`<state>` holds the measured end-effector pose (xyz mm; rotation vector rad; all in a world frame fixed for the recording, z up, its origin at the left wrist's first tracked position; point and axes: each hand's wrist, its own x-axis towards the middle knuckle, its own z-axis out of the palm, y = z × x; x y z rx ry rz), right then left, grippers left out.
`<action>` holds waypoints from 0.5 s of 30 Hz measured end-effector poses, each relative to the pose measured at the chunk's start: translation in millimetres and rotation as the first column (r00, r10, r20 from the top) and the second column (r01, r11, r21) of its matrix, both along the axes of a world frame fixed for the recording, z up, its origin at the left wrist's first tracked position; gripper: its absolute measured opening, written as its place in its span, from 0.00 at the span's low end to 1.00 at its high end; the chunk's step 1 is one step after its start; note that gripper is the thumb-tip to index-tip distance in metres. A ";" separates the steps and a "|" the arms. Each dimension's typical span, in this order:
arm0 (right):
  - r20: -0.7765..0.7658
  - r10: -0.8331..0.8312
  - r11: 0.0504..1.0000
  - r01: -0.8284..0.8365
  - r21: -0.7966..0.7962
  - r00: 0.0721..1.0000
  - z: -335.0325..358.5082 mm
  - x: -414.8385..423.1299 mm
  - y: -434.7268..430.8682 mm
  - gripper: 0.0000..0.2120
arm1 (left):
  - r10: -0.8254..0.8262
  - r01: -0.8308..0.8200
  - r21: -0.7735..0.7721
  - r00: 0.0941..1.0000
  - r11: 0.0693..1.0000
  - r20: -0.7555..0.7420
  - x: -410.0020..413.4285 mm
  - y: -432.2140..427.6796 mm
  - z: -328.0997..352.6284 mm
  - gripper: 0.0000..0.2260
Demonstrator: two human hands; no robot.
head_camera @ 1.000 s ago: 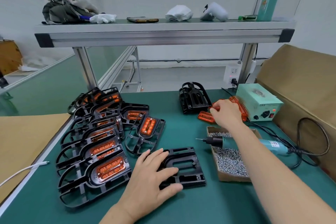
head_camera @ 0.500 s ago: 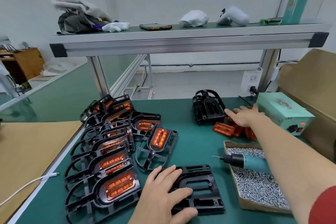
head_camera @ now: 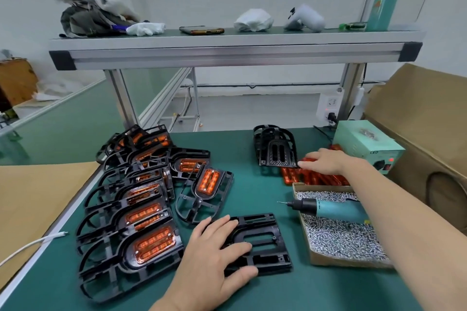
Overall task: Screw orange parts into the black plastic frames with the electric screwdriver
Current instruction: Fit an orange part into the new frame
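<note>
A bare black plastic frame [head_camera: 262, 240] lies flat on the green mat in front of me. My left hand [head_camera: 212, 255] rests flat on its left part with fingers spread. My right hand [head_camera: 326, 160] reaches across to a pile of loose orange parts [head_camera: 298, 177] and lies on top of them; whether it grips one is hidden. The teal electric screwdriver [head_camera: 328, 208] lies across the cardboard box of screws [head_camera: 336, 237], bit pointing left. A stack of empty black frames [head_camera: 275, 150] stands behind the orange parts.
Several finished frames with orange parts [head_camera: 141, 199] are heaped at the left. A mint-green power supply [head_camera: 366, 144] and a large cardboard box [head_camera: 429, 134] stand at the right. A shelf [head_camera: 227, 50] spans overhead. A white cable [head_camera: 30, 245] lies at the left edge.
My right hand has shifted a little left and flattened over the orange parts. The left hand has stayed on the frame. The view has tilted up and drawn closer.
</note>
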<state>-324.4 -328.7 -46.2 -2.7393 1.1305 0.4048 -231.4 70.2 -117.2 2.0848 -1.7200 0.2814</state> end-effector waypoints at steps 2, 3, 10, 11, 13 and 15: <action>0.052 0.019 1.000 -0.019 0.002 0.998 -0.2 -3.3 3.3 0.32 | 0.011 -0.012 0.006 1.000 1.000 0.005 -0.8 0.6 0.1 0.17; 0.084 0.026 1.000 -0.026 -0.001 0.996 0.4 -4.5 5.2 0.30 | 0.017 -0.017 0.008 1.000 1.000 0.007 -1.1 0.9 0.4 0.17; 0.267 -0.036 0.998 0.049 -0.044 0.963 -3.5 -14.9 21.0 0.15 | 0.025 -0.025 0.004 1.000 1.000 0.013 -3.1 1.5 2.9 0.18; 0.296 -0.052 0.997 0.068 -0.046 0.954 -4.1 -16.4 22.5 0.16 | 0.024 -0.024 0.002 1.000 1.000 0.013 -3.1 1.4 3.0 0.18; 0.333 -0.071 0.994 0.095 -0.056 0.940 -3.5 -18.6 25.1 0.17 | 0.024 -0.024 0.002 1.000 1.000 0.016 -3.0 1.4 2.9 0.18; 0.393 -0.068 0.993 0.099 -0.059 0.917 -1.1 -20.6 28.9 0.18 | 0.026 -0.026 0.001 1.000 1.000 0.013 -3.1 1.8 2.8 0.19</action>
